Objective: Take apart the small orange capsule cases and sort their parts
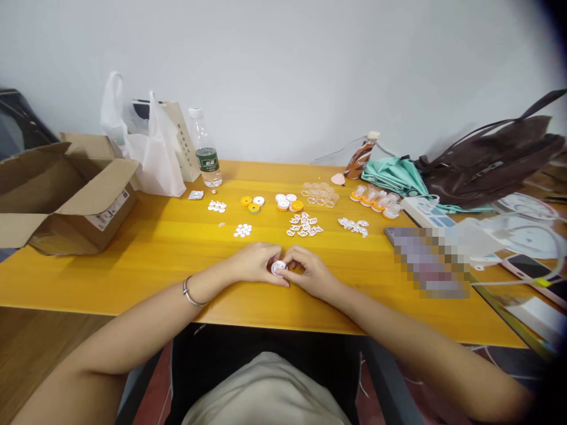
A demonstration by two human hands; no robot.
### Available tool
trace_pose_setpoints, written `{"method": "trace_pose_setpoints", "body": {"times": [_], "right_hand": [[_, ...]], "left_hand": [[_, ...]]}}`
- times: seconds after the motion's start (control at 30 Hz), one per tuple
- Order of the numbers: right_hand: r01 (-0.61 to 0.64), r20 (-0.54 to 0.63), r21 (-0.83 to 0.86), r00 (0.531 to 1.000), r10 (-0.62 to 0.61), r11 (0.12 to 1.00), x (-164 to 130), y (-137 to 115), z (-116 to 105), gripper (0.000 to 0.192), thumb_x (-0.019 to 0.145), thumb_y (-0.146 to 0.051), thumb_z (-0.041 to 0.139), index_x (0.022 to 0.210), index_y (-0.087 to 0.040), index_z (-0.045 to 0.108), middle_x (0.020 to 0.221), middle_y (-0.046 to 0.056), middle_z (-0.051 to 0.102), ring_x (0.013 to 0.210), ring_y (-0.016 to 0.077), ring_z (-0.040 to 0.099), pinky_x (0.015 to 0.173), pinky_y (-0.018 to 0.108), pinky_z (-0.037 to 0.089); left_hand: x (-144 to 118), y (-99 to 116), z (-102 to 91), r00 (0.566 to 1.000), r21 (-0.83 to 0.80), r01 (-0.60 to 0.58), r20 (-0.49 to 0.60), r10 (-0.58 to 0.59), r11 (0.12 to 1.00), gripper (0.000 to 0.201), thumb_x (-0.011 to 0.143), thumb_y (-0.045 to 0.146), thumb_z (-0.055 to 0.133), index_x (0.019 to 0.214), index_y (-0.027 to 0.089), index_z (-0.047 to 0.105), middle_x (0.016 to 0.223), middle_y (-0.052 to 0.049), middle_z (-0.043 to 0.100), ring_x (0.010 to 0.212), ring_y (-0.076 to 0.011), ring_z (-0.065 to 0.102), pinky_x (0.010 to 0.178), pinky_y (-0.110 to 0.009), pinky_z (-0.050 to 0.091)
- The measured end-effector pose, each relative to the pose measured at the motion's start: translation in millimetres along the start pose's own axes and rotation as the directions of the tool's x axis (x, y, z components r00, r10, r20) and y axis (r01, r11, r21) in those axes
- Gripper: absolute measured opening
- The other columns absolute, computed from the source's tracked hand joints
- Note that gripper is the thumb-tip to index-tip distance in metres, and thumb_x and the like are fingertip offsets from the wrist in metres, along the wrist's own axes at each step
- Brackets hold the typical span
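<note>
Both hands meet over the near middle of the table around a small round white plastic piece. My left hand curls round its left side with thumb and fingers. From the right, my right hand pinches its edge. Beyond the hands lie white discs, openwork white pieces and a smaller group of white cutouts. Further back are orange and white round caps, more caps, small white parts, clear cups and orange-based clear pieces.
An open cardboard box and a white plastic bag stand left. A water bottle and a brown drink bottle are at the back. On the right are a green cloth, a brown bag, a phone and cables.
</note>
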State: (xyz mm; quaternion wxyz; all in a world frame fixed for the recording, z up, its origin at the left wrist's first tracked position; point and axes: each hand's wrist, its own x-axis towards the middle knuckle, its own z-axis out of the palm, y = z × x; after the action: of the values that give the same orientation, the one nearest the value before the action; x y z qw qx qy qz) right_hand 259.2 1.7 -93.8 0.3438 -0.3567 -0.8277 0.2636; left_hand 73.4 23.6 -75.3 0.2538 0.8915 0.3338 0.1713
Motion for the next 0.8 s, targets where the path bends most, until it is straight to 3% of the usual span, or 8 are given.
{"method": "trace_pose_setpoints", "body": {"times": [0.1,0.23,0.4,0.63,0.8], "right_hand": [[0.052,-0.005,-0.013,0.999,-0.052,0.999,-2,-2,0,0.007,0.081,-0.025,0.059,0.08,-0.018,0.057,0.077,0.003,0.054,0.07,0.0125,0.05,0.065,0.026,0.043],[0.059,-0.153,-0.01,0.986,-0.059,0.998,-3,-7,0,0.005,0.084,-0.024,0.053,0.084,-0.019,0.055,0.077,0.003,0.053,0.071,0.0135,0.051,0.066,0.027,0.044],[-0.018,-0.103,0.149,0.994,0.034,0.989,-3,-10,0,0.009,0.082,-0.028,0.056,0.083,-0.02,0.053,0.081,0.003,0.059,0.075,0.0144,0.056,0.071,0.029,0.046],[-0.173,-0.077,0.601,0.959,0.272,0.78,18,-24,-19,0.023,0.072,-0.034,0.067,0.078,-0.02,0.051,0.071,-0.002,0.063,0.069,0.0121,0.063,0.07,0.027,0.05],[-0.165,-0.005,0.678,0.973,0.23,0.716,39,-37,-34,0.022,0.072,-0.037,0.067,0.072,-0.018,0.057,0.064,-0.001,0.065,0.062,0.0112,0.063,0.068,0.026,0.052]], "left_hand": [[0,0,2.9,1.0,0.015,0.011,-0.029,-0.01,1.0,0.038,0.064,0.049,0.067,0.069,0.017,0.047,0.064,0.003,0.052,0.057,-0.0093,0.046,0.053,-0.02,0.031],[2,2,4.0,0.999,0.057,0.022,-0.034,-0.02,0.998,0.036,0.065,0.047,0.066,0.072,0.017,0.048,0.065,0.003,0.053,0.058,-0.0105,0.048,0.054,-0.02,0.032],[2,3,2.6,1.0,0.091,-0.001,-0.018,0.003,0.996,0.033,0.067,0.044,0.065,0.074,0.017,0.047,0.066,0.003,0.053,0.058,-0.0108,0.048,0.054,-0.021,0.033],[-1,-1,-0.2,1.0,0.078,0.008,-0.02,-0.007,0.997,0.053,0.061,0.063,0.064,0.082,0.016,0.051,0.074,-0.002,0.055,0.063,-0.0133,0.049,0.056,-0.023,0.036],[-4,-1,-10.8,0.998,0.013,0.037,-0.05,-0.036,0.999,0.058,0.057,0.062,0.068,0.089,0.015,0.052,0.074,-0.001,0.053,0.062,-0.0126,0.047,0.056,-0.024,0.036]]}}
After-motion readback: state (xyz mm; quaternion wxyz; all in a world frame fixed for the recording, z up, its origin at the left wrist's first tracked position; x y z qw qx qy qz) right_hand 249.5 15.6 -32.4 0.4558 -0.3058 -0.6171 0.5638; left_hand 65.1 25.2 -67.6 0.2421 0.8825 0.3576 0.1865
